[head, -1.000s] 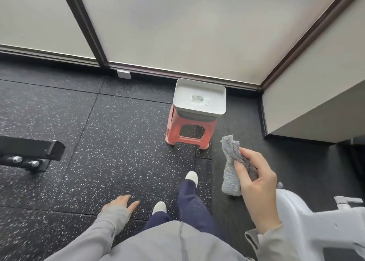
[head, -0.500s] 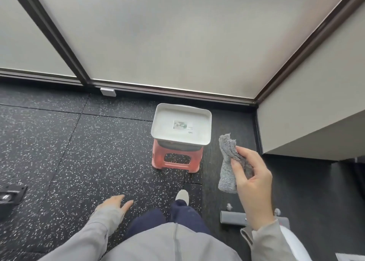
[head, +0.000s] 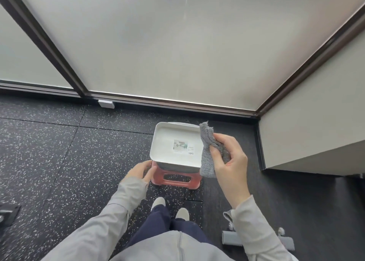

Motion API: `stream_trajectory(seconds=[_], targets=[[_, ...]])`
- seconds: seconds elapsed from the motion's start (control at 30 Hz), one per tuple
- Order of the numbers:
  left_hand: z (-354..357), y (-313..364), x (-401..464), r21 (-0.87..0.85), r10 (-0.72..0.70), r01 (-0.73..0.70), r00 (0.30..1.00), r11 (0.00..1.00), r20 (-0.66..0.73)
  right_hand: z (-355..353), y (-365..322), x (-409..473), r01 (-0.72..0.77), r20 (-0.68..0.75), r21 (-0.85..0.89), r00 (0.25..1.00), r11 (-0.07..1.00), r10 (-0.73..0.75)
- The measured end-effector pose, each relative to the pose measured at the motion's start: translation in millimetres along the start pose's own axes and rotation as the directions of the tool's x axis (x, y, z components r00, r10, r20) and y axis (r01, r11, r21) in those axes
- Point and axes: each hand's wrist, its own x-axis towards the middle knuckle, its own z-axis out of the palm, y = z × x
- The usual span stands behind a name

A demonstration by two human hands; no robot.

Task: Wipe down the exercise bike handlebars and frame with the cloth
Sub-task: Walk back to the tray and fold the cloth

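My right hand (head: 229,158) has its fingers pinched on the gray cloth (head: 207,156) over the white tray (head: 158,140), maybe to drop it there, while my left hand (head: 139,169), fingers apart, touches the red stool (head: 177,179).

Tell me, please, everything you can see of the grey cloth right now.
The grey cloth is a fluffy, towel-like rag, crumpled and folded on itself. The right hand pinches it between thumb and fingers in mid-air. One ragged end sticks up above the grip; the other hangs down. It overlaps the right edge of the white tray in view; contact cannot be told.
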Motion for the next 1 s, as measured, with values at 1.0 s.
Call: stream_trajectory(seconds=[1.0], targets=[[-18, 128, 40, -0.795, 0.342, -0.105, 0.930, 0.597, 0.133, 52, -8, 48, -0.213, 0.089, 0.350, 0.977, 0.912, 0.195]])
